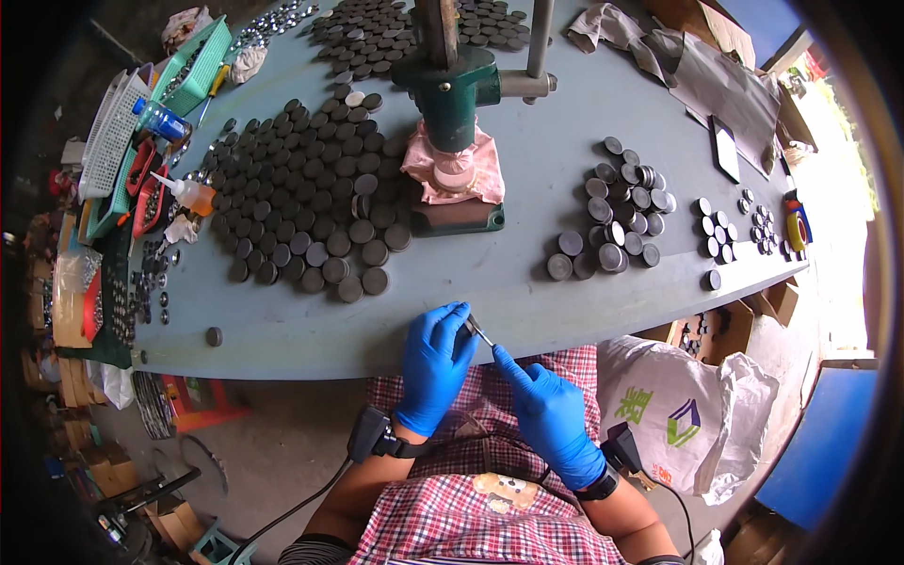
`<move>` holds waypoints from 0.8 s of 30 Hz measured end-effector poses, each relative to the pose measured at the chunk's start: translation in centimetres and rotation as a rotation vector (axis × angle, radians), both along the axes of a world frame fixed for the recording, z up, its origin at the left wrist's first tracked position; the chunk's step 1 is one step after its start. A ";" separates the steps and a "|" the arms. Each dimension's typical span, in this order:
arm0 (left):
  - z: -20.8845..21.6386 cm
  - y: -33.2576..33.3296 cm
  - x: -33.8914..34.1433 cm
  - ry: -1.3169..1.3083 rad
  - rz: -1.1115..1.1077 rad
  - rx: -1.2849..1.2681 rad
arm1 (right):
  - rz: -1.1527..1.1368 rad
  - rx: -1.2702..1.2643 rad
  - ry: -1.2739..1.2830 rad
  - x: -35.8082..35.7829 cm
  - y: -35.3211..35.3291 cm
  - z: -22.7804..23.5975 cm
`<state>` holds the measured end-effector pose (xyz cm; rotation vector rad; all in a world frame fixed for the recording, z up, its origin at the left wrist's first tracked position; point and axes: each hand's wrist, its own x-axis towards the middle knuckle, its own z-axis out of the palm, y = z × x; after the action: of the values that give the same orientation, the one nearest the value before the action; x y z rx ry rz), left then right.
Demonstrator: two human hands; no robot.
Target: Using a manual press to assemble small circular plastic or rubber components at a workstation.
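My left hand (436, 367), in a blue glove, is closed with a small dark round piece (470, 326) at its fingertips, just over the table's near edge. My right hand (556, 414), also gloved in blue, grips a thin metal tool (481, 332) with the index finger stretched along it. The tool's tip meets the dark piece or lies right by it; its handle is hidden in my palm. Beyond my hands, many dark round discs (311, 188) spread over the grey-blue table (527, 306). A smaller heap of similar discs (612, 212) lies to the right.
A green hand press (447, 104) stands mid-table, a pink cloth (480, 174) on its base. On the left are a mint-green basket (202, 66), red trays (148, 202) and an orange-filled squeeze bottle (193, 196). A phone (724, 149) lies at right. A white sack (678, 414) sits below.
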<state>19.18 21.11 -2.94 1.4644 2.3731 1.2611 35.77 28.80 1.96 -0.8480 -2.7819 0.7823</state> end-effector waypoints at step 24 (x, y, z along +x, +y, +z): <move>2.0 0.7 0.4 -0.224 0.086 0.115 | -0.171 -0.043 0.147 -0.3 2.7 -0.4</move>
<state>19.56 21.80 -0.98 1.1865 2.2720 1.5165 35.49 31.48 1.53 -0.9779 -2.5350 0.8414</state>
